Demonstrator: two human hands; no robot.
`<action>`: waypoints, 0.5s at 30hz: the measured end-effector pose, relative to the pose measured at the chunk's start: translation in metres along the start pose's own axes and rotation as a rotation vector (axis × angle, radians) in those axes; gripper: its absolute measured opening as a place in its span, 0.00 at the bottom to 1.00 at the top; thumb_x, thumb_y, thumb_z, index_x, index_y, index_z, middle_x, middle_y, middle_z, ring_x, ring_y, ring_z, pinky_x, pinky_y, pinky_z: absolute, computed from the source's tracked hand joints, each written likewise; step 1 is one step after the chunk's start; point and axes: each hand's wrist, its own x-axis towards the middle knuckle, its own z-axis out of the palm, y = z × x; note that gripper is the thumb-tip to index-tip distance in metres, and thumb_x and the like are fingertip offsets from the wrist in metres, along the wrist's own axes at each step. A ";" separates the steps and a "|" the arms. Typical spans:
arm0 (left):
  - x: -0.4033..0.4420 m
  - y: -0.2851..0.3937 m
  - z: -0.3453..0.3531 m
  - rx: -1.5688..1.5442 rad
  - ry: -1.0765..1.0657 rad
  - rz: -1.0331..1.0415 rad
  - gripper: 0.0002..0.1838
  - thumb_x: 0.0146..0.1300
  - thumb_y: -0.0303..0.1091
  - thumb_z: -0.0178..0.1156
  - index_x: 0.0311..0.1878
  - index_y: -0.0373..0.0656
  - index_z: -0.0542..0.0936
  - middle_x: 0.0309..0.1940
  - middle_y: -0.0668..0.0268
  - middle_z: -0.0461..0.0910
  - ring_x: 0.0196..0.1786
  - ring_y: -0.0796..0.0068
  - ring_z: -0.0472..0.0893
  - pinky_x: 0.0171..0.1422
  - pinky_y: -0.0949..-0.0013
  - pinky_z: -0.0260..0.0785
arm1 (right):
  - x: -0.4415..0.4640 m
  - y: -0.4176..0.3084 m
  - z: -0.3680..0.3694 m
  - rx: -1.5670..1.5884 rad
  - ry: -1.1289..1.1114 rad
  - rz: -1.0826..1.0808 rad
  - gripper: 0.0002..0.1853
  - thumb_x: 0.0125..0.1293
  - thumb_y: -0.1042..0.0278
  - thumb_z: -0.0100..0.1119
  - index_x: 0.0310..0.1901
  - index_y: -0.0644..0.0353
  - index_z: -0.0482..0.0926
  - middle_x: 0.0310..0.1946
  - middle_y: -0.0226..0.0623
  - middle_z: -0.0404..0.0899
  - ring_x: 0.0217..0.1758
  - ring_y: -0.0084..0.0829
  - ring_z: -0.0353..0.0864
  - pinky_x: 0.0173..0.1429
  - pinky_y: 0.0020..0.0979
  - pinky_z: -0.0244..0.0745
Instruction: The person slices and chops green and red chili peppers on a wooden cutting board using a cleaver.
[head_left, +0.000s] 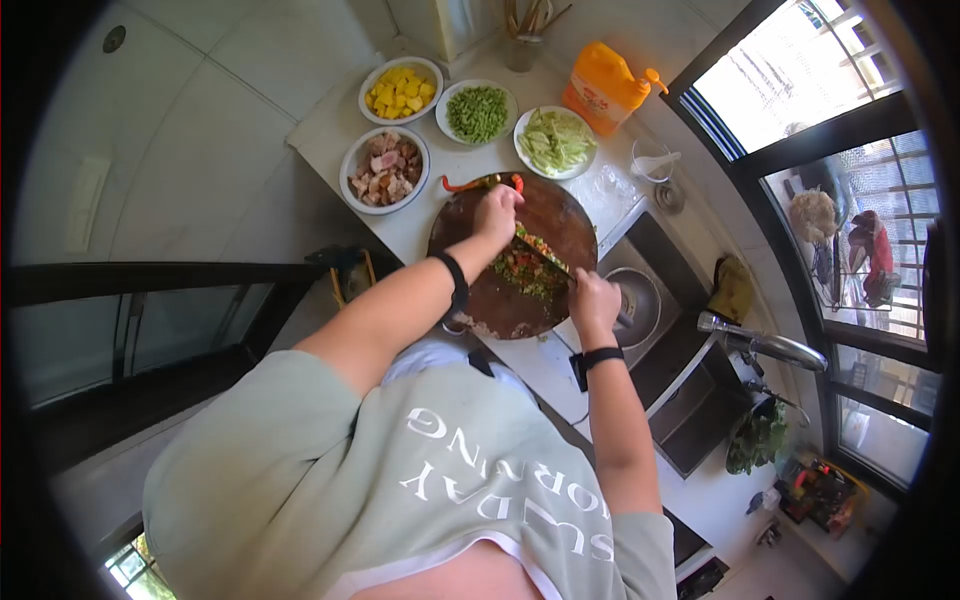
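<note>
left hand: at the far end of the knife, the left hand (495,217) bent over the board with its fingers curled down by the blade; whether they pinch it or only press on it, i cannot tell.
right hand: the right hand (597,303) has its fingers closed around the handle end of the knife.
knife: the knife (545,256) lies slantwise between the two hands, its blade down among the chopped bits.
chopped bits: a loose spread of chopped bits (520,278), green, red and orange, on both sides of the blade, in the middle of the board.
board: a round brown chopping board (470,290) on the worktop (330,130), with pale scraps near its edge closest to the person.
red peppers: long red peppers (465,184) at the board's far edge, just beyond the left hand.
bowls: chunks of meat (387,168) in one, yellow cubes (402,93) in the other, both left of the board's far side.
plates: small green pieces (477,112) on one and pale green slices (556,140) on its neighbour, beyond the board.
bottle: an orange pump bottle (605,90) stands behind the slices.
sink side: a round metal pan (645,290) right of the right hand, with the tap (785,351) further right.
wrists: a black band on each.
</note>
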 end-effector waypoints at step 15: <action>0.004 0.012 -0.012 0.251 0.067 -0.047 0.15 0.71 0.43 0.49 0.40 0.45 0.81 0.36 0.56 0.85 0.43 0.52 0.83 0.49 0.52 0.72 | 0.010 -0.009 -0.017 -0.030 -0.088 0.015 0.05 0.59 0.62 0.66 0.33 0.49 0.82 0.27 0.34 0.82 0.32 0.41 0.83 0.39 0.42 0.72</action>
